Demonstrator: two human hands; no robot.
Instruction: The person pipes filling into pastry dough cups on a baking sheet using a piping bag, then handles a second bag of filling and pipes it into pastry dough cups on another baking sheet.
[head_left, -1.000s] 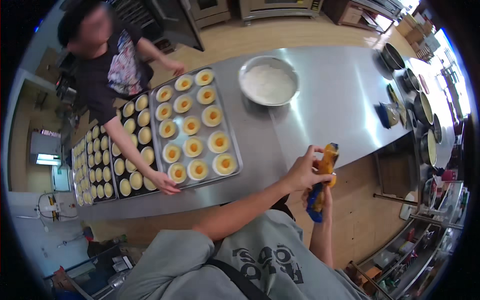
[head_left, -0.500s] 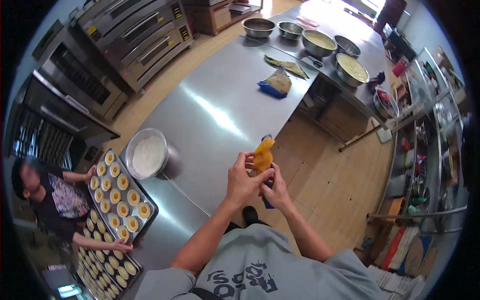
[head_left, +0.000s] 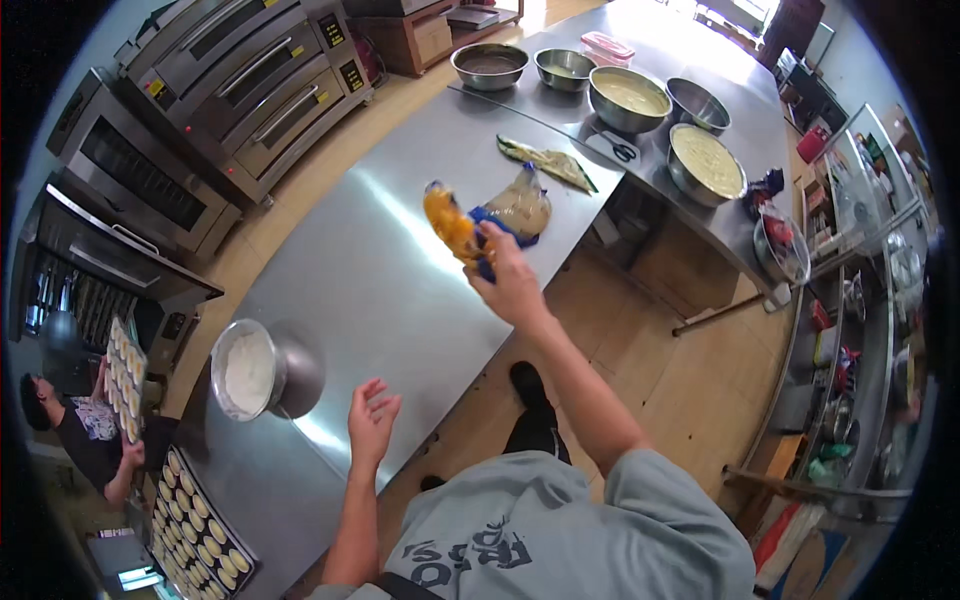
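My right hand (head_left: 512,288) reaches out over the steel table and grips a piping bag (head_left: 448,220) with orange filling and a blue end. The bag hangs tilted and slightly blurred. Just beside it lies a second piping bag (head_left: 526,207), plump with beige filling. A flattened bag (head_left: 548,162) with green edges and yellowish remains rests behind that one. My left hand (head_left: 372,420) hovers near the table's front edge, its fingers loosely spread and holding nothing. To its left stands a steel bowl (head_left: 262,370) of white contents.
A co-worker (head_left: 85,430) holds a tray of filled cups (head_left: 128,380) at the left. Another tray of cups (head_left: 200,525) lies on the table's near left. Several bowls, including one of pale batter (head_left: 708,165), and black scissors (head_left: 622,148) occupy the far end. Deck ovens (head_left: 255,90) stand beyond.
My hands have parted. The right carried the orange piping bag forward to the other bags; the left released it and moved left. The co-worker lifted a tray off the table and moved away.
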